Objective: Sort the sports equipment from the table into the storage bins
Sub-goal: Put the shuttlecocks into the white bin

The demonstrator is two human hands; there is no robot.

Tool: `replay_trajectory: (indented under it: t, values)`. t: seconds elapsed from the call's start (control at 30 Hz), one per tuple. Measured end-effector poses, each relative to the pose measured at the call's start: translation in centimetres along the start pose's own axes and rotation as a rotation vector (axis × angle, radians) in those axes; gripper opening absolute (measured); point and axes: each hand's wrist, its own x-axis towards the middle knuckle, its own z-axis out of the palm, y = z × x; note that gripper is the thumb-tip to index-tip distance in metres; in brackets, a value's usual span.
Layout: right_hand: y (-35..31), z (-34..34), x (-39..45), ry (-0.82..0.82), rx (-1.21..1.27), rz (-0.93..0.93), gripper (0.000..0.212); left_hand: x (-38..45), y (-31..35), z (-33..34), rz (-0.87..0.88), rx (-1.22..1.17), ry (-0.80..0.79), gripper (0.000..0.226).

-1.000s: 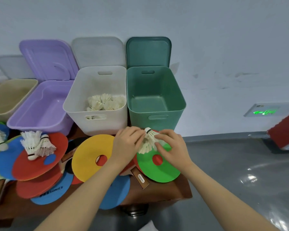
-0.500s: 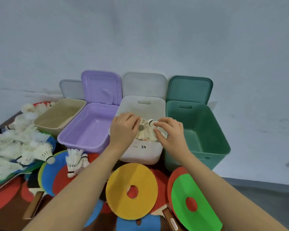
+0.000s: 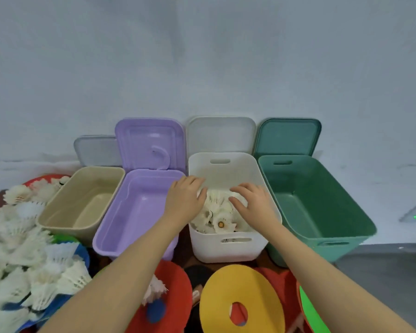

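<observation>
Shuttlecocks: white feathered shuttlecocks (image 3: 217, 212) heaped in the white plastic bin (image 3: 226, 248), count unclear.
Hands: left hand (image 3: 185, 200) and right hand (image 3: 252, 203) over the heap, fingers loosely spread, holding nothing visible.
Bins: four, namely the beige bin (image 3: 82, 205), purple bin (image 3: 135, 212), white one and green bin (image 3: 317, 207).
Table: loose shuttlecock pile (image 3: 22, 260) at left, cut off; yellow foam disc (image 3: 250, 292) partly cropped.

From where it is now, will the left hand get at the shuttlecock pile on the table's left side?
Probably yes: the left hand is open over the white bin, and the shuttlecock pile lies uncovered.
</observation>
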Motion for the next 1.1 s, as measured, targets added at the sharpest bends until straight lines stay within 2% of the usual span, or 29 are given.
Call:
replay_trajectory:
  t: [0.3, 0.57, 0.77, 0.93, 1.0, 1.1]
  values:
    - [-4.3, 1.9, -2.8, 0.02, 0.111, -0.114, 0.021, -4.6, -3.4, -2.7, 0.061, -0.069, -0.016, 0.042]
    - [-8.1, 5.5, -6.7, -0.058, 0.274, -0.229, 0.031, -12.0, -6.4, -5.0, -0.072, -0.082, -0.028, 0.043]
    - [-11.7, 9.3, -9.6, -0.166, 0.226, -0.323, 0.028, -17.1, -8.5, -5.8, -0.133, -0.042, -0.023, 0.034]
    - [-14.0, 12.7, -11.0, -0.278, 0.071, -0.147, 0.055, -20.5, -10.7, -5.2, -0.2, 0.044, -0.273, 0.048]
    - [-14.6, 14.0, -11.5, -0.354, -0.023, -0.044, 0.055, -21.2, -11.5, -4.9, -0.218, 0.051, -0.339, 0.053]
    - [-15.7, 15.3, -12.4, -0.388, -0.086, 0.074, 0.048, -21.3, -12.4, -4.6, -0.25, -0.003, -0.333, 0.045]
